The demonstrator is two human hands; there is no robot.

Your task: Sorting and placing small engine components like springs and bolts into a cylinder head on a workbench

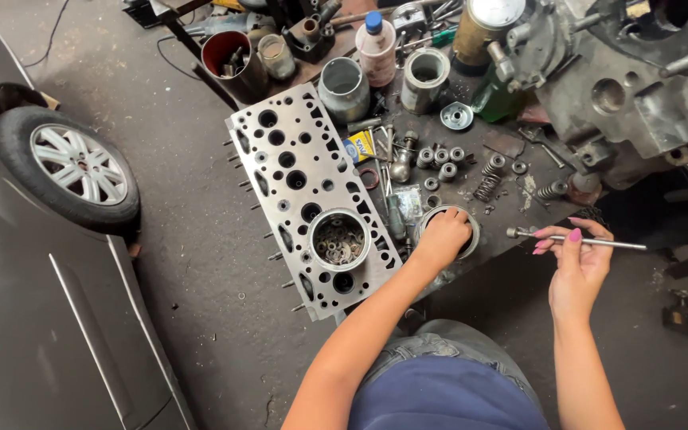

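Note:
My left hand (442,236) reaches into a round metal sleeve (471,225) that stands on the dark workbench, fingers curled inside it, and what they hold is hidden. My right hand (576,263) pinches a long thin engine valve (599,241) by its stem, held level above the bench edge. A grey cylinder head (296,183) full of holes lies to the left. On it rests another metal sleeve (338,239) filled with several small parts.
Valve springs (487,187), small caps (439,157), metal sleeves (344,87), a bottle (377,48) and tools crowd the bench. A large engine block (639,87) stands at the right. A grey car with its wheel (69,163) is at the left, on a concrete floor.

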